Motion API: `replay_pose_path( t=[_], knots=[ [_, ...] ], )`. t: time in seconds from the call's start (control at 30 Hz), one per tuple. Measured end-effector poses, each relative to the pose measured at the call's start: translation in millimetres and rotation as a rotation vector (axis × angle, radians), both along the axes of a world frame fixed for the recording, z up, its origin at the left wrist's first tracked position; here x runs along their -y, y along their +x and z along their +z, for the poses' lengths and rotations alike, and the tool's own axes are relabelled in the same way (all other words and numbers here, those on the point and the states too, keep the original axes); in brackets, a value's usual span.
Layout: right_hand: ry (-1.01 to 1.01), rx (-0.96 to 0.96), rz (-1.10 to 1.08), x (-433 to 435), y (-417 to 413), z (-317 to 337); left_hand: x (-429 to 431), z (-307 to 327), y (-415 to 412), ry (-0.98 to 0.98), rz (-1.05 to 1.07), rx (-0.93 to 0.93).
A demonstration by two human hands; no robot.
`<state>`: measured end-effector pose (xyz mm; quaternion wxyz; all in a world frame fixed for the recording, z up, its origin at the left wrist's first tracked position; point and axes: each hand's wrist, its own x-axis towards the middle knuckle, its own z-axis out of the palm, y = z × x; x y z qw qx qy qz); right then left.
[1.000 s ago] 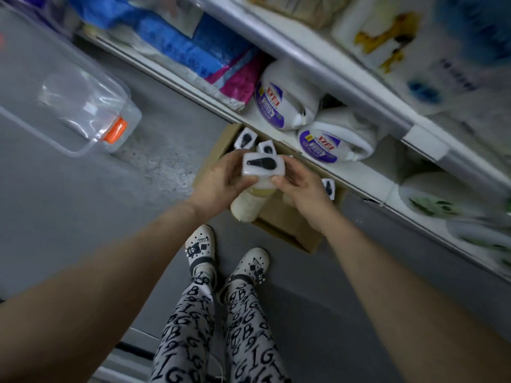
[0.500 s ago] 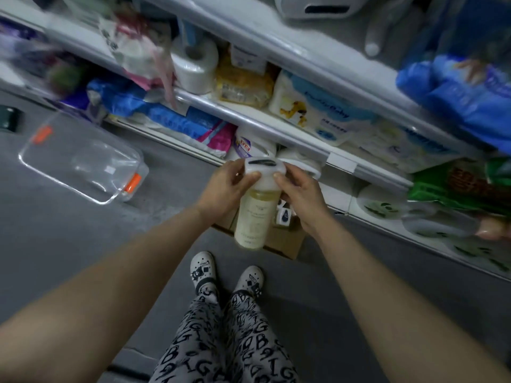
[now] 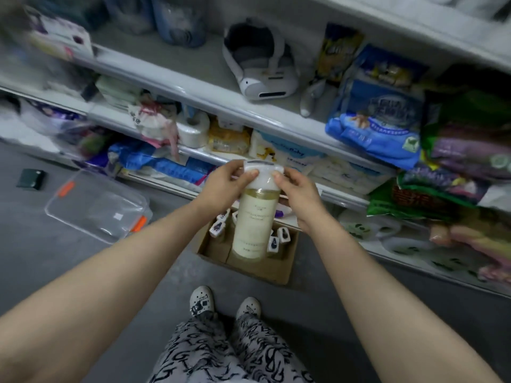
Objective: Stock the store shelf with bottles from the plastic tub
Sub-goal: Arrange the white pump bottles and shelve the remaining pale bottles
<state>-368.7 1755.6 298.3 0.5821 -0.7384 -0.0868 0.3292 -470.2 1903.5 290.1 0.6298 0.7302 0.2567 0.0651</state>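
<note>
A bottle [image 3: 255,221] of pale yellow liquid is held upright at the centre of the frame, in the air in front of the shelf [image 3: 199,95]. Its white cap [image 3: 262,174] is pinched from both sides: the left hand [image 3: 224,186] is closed on the cap's left edge and the right hand [image 3: 300,196] on its right edge, thumbs laid on the near face. Below and behind the bottle, a cardboard box [image 3: 265,265] is seen on the floor [image 3: 55,258] against the shelf's base, with more white-capped bottles [image 3: 218,229] standing in it. At the left of the frame, a clear plastic tub [image 3: 96,207] with orange latches is seen lying on the floor, well apart from the box. A small dark object [image 3: 30,178] lies on the floor at the far left. The shelf is filled with packaged goods across the upper frame, among them a blue pack [image 3: 378,120] at the right and a white device [image 3: 260,59] at upper centre. Patterned trousers [image 3: 229,352] and white shoes [image 3: 201,301] are seen at the bottom centre.
</note>
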Motion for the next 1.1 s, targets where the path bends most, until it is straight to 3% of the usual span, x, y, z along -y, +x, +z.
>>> replay_pose_path(
  t=[0.67, 1.1],
  knots=[
    [0.143, 0.265, 0.121, -7.7, 27.1, 177.6, -10.2, 169.1, 24.2, 0.277, 0.082, 0.196],
    [0.265, 0.350, 0.095, -54.3, 59.4, 252.7, -61.6, 243.3, 64.4, 0.237, 0.066, 0.354]
  ],
)
